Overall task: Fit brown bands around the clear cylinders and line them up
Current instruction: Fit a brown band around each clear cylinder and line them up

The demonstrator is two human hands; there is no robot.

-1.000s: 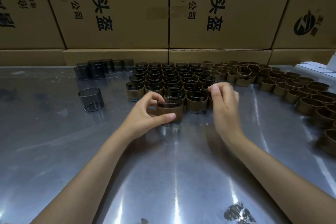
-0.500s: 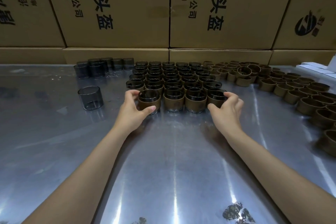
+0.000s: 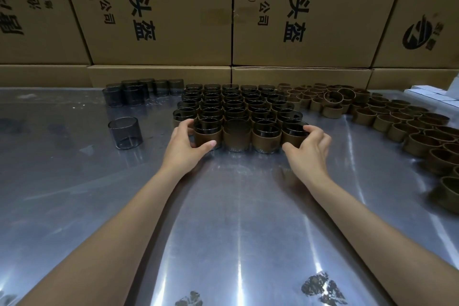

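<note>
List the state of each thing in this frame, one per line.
Front row of banded cylinders: upright, side by side, held at both ends.
Left hand: grips the leftmost one.
Right hand: grips the rightmost one.
Lone clear cylinder: upright, unbanded, apart.
Loose brown bands: unused, clustered right.

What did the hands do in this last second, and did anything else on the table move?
The left hand carried the banded cylinder it held away from itself into the front row's left end, still gripping it. The right hand dropped to cup the row's right-end cylinder. The lone clear cylinder and loose brown bands stayed put.
</note>
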